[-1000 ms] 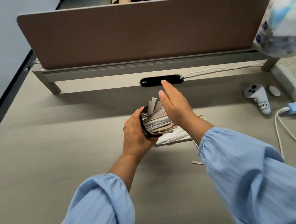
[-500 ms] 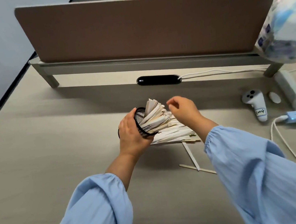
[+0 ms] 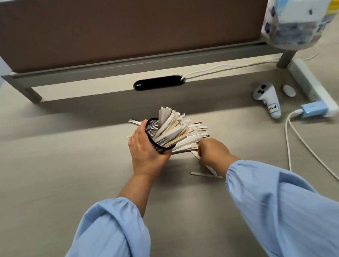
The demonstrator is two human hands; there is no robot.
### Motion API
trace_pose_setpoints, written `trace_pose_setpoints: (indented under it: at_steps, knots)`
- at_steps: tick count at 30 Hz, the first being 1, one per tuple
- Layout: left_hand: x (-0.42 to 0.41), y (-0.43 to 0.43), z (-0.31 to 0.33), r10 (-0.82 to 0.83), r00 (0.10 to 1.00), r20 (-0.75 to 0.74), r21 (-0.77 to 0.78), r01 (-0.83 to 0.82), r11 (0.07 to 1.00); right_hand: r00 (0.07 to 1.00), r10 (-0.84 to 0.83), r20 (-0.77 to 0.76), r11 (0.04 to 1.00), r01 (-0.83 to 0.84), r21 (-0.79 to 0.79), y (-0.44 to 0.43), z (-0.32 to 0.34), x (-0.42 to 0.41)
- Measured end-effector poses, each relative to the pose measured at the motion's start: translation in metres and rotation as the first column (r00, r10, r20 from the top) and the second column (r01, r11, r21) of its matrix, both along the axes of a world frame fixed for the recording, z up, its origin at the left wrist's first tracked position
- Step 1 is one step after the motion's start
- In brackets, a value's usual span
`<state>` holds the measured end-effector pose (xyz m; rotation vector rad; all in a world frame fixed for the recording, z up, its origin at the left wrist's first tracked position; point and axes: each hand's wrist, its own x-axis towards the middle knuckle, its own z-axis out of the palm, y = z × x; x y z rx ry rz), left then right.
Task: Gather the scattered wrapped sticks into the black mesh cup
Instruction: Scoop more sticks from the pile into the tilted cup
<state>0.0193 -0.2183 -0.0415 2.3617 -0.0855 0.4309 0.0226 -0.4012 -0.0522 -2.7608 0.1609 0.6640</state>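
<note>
My left hand point(image 3: 145, 151) grips the black mesh cup point(image 3: 153, 130), tipped on its side with its mouth facing right. A thick bundle of wrapped sticks point(image 3: 177, 130) fans out of the cup onto the table. My right hand point(image 3: 212, 151) is down on the table just right of the cup, fingers pinched on a white wrapped stick point(image 3: 195, 154). Two more loose sticks point(image 3: 204, 174) lie crossed under my right wrist. One stick point(image 3: 134, 122) pokes out behind the cup.
A brown divider panel point(image 3: 124, 22) runs along the back. A black oval device point(image 3: 158, 82) with a white cable sits below it. A white controller point(image 3: 267, 100), a power strip point(image 3: 312, 90), a blue adapter point(image 3: 312, 110) and a patterned bag point(image 3: 299, 5) are at the right.
My right hand dropped from above the stick bundle to the table in front of it and closed on a loose stick. The cup stayed tilted in my left hand.
</note>
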Motion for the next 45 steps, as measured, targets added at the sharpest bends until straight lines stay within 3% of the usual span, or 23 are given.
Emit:
trace_pose_setpoints:
  at_steps: [6, 14, 33, 45]
  knots:
    - [-0.006, -0.01, 0.0, -0.018, 1.0, 0.004, 0.008, 0.018, 1.0, 0.996, 0.01, -0.088, 0.994, -0.019, -0.107, -0.025, 0.004, -0.013]
    - [-0.011, -0.022, 0.0, -0.068, 0.997, 0.033, 0.008, 0.067, 0.998, 1.0, 0.015, -0.012, 1.0, -0.015, 0.01, -0.018, 0.0, -0.022]
    - [-0.017, -0.026, -0.007, -0.051, 0.998, -0.047, 0.023, 0.052, 0.998, 0.997, 0.059, -0.057, 0.998, -0.058, 0.016, -0.021, -0.009, -0.025]
    - [-0.013, -0.007, -0.002, 0.0, 0.999, -0.049, 0.051, 0.003, 0.999, 0.998, 0.066, 0.012, 0.998, -0.066, 0.024, -0.011, -0.008, -0.018]
